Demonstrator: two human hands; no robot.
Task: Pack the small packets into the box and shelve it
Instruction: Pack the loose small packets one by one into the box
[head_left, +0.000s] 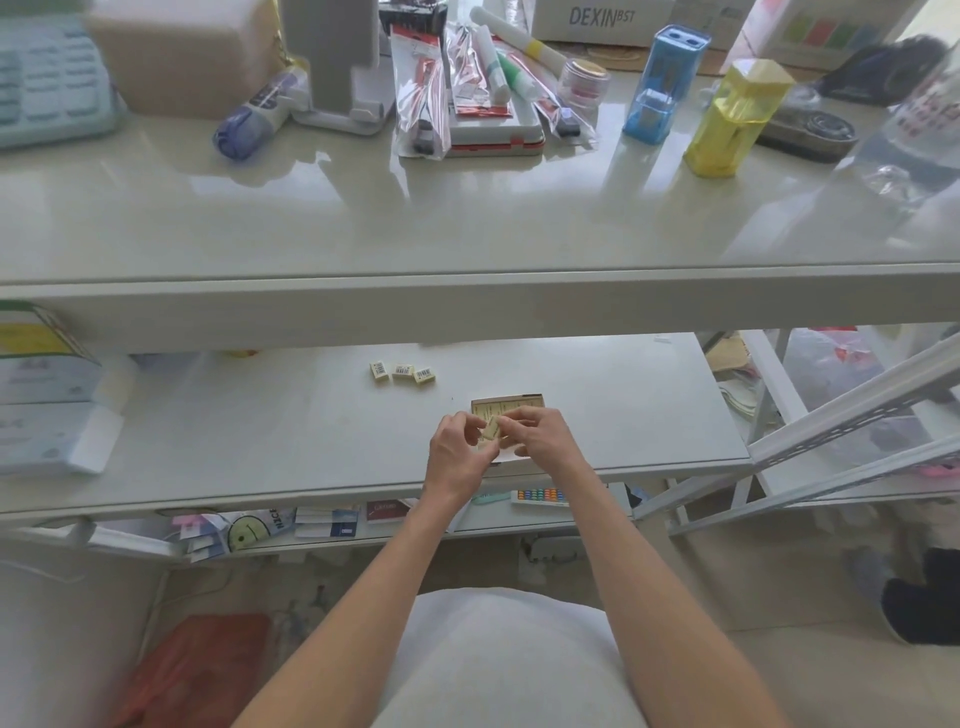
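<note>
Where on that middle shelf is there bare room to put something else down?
Bare: the wide stretch between the stacked boxes at left and the three loose packets, and from the open box rightward to the shelf end. Crowded: at the box, where left hand and right hand pinch a packet.

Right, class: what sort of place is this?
Likely a stationery shop or stockroom: white glossy shelves, clear cellophane-wrapped pens, and barcoded small cream packets awaiting boxing.

i see a glossy, smooth desk (467, 223), a matt white shelf (260, 441), a brown cardboard box (519, 401), pale paper-wrapped packets (402, 372) and clear plastic sleeves (421, 104).
</note>
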